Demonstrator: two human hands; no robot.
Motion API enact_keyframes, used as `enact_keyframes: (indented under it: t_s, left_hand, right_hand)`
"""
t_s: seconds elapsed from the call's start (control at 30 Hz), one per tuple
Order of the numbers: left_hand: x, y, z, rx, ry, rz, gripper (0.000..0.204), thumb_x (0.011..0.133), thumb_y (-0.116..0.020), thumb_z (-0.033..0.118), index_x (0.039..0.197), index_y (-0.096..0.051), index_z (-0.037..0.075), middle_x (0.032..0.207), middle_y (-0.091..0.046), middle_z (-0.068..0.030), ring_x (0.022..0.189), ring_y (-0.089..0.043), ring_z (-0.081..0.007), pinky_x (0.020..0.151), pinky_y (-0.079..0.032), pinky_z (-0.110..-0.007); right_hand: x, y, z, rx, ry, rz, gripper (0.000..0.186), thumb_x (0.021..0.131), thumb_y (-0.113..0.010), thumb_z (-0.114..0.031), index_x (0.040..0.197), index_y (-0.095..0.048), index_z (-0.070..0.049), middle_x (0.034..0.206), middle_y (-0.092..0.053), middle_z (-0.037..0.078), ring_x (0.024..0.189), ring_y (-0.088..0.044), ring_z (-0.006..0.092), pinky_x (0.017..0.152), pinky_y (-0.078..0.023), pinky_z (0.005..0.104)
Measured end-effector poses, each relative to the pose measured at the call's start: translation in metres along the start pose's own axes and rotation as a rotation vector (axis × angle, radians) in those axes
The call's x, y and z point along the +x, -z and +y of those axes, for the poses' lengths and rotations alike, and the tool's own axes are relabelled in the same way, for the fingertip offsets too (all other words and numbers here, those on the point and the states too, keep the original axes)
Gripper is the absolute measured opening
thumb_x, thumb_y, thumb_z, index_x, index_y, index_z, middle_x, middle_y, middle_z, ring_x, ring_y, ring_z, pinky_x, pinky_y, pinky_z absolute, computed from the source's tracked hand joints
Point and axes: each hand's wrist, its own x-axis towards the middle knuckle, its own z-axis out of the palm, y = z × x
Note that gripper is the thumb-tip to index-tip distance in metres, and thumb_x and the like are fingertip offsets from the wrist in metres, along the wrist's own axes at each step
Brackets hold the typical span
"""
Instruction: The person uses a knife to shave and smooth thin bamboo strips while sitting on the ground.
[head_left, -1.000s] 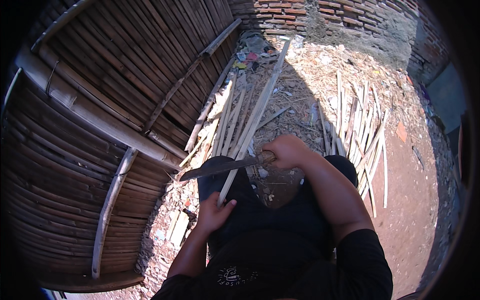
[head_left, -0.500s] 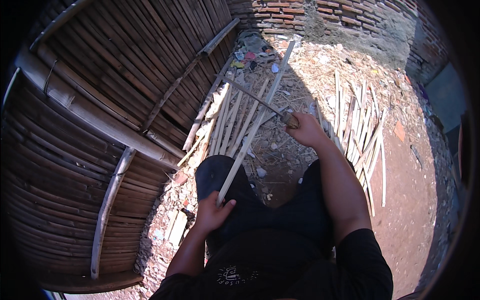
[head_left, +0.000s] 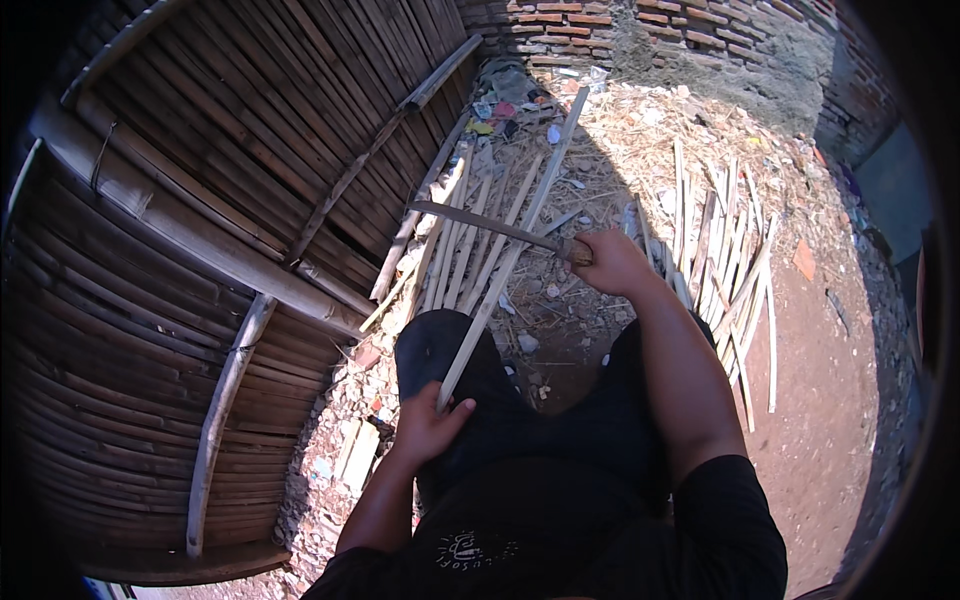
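My left hand (head_left: 432, 424) is closed round the near end of a long pale bamboo strip (head_left: 488, 302), resting by my left thigh. The strip slants away from me, its far end near the brick wall. In my right hand (head_left: 607, 262) is the wooden handle of a machete (head_left: 480, 220). Its long dark blade points left and lies across the strip about midway along it; whether it touches or only hovers cannot be made out. The blade's tip is over the split strips on the left.
Split bamboo strips (head_left: 462, 250) lie beyond my left knee, with another loose pile (head_left: 735, 260) on the right. A bamboo slat wall (head_left: 250, 130) rises at left, a brick wall (head_left: 680, 40) at the back. Shavings, rubble and scraps cover the ground (head_left: 690, 120).
My right hand has lowered slightly toward me, and the machete's blade has swung nearer, its tip now closer to me. My left hand and the strip stay almost in place.
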Motion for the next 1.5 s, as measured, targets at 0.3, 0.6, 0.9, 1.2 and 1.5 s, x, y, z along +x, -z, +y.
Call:
enact_keyframes:
  t_s: [0.3, 0.6, 0.9, 1.2, 1.5]
  left_hand:
    - [0.0, 0.001, 0.003, 0.062, 0.01, -0.029, 0.047, 0.086, -0.083, 0.044, 0.086, -0.061, 0.003, 0.064, -0.061, -0.008, 0.058, -0.062, -0.0197, 0.056, -0.048, -0.036]
    - [0.0, -0.002, -0.009, 0.011, -0.003, 0.002, 0.046, 0.086, -0.083, 0.043, 0.086, -0.06, 0.002, 0.063, -0.06, -0.0073, 0.058, -0.062, -0.0185, 0.056, -0.048, -0.035]
    - [0.0, 0.002, 0.002, 0.096, 0.012, -0.035, 0.047, 0.086, -0.083, 0.045, 0.09, -0.063, 0.003, 0.064, -0.062, -0.0096, 0.059, -0.066, -0.0254, 0.057, -0.05, -0.038]
    - [0.001, 0.001, 0.002, 0.077, 0.008, -0.06, 0.045, 0.086, -0.082, 0.043, 0.091, -0.064, 0.002, 0.063, -0.061, -0.0082, 0.058, -0.064, -0.0218, 0.057, -0.049, -0.037]
    - [0.001, -0.001, -0.009, 0.015, 0.011, -0.016, 0.045, 0.087, -0.083, 0.041, 0.09, -0.064, 0.002, 0.064, -0.061, -0.0071, 0.059, -0.062, -0.0169, 0.057, -0.049, -0.035]
  right_hand:
    - [0.001, 0.002, 0.022, 0.293, -0.144, 0.176, 0.042, 0.085, -0.078, -0.037, 0.114, -0.071, -0.006, 0.098, -0.074, 0.023, 0.095, -0.071, 0.0407, 0.084, -0.055, 0.0491]
    - [-0.01, -0.027, -0.041, -0.093, 0.352, -0.252, 0.03, 0.081, -0.077, -0.037, 0.098, -0.072, -0.013, 0.089, -0.072, 0.018, 0.093, -0.07, 0.0398, 0.081, -0.055, 0.0525]
    - [0.004, 0.008, 0.014, 0.091, -0.18, 0.064, 0.042, 0.085, -0.076, -0.038, 0.111, -0.073, -0.006, 0.102, -0.074, 0.022, 0.099, -0.071, 0.0398, 0.09, -0.054, 0.0486]
    - [-0.001, 0.012, 0.019, 0.252, -0.172, 0.158, 0.042, 0.083, -0.079, -0.033, 0.111, -0.072, -0.003, 0.101, -0.073, 0.024, 0.099, -0.07, 0.041, 0.089, -0.054, 0.0473]
    - [-0.016, -0.013, -0.042, -0.045, 0.351, -0.209, 0.032, 0.079, -0.08, -0.032, 0.096, -0.072, -0.006, 0.083, -0.071, 0.019, 0.086, -0.069, 0.0422, 0.076, -0.054, 0.0516]
